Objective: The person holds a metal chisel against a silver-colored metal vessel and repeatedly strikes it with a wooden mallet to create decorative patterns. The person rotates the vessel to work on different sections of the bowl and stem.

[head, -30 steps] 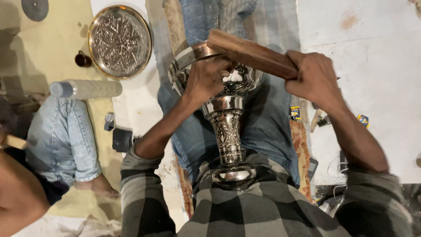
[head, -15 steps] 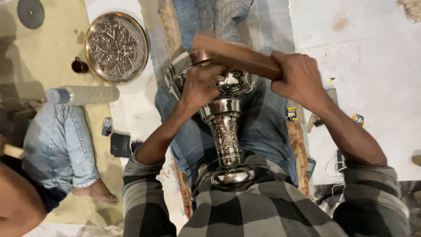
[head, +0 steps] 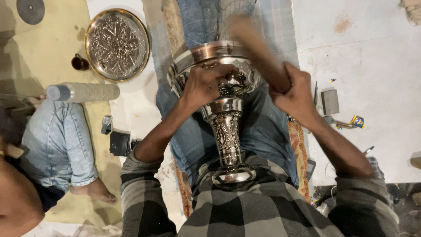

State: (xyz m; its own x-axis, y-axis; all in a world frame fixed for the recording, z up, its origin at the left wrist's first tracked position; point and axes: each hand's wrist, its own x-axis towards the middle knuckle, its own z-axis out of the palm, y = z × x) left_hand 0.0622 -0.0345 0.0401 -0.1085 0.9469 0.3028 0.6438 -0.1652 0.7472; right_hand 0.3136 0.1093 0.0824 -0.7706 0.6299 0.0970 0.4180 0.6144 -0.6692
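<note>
An ornate silver metal goblet (head: pixel 226 131) with an engraved stem lies along my lap, its foot against my checked shirt and its wide bowl pointing away. My left hand (head: pixel 205 85) grips the bowl near its rim. My right hand (head: pixel 294 90) is closed on a brown wooden mallet (head: pixel 258 52), which is motion-blurred and raised over the right side of the bowl's rim.
An engraved round metal tray (head: pixel 117 44) lies on the floor at upper left, with a small dark cup (head: pixel 80 63) beside it. A plastic bottle (head: pixel 83 92) rests by another seated person's denim-clad leg (head: pixel 57 140). Small tools and a grey block (head: pixel 330 102) lie at right.
The wooden mallet has swung from lying across the bowl's rim to a raised, more upright, blurred position. My left hand stays on the bowl.
</note>
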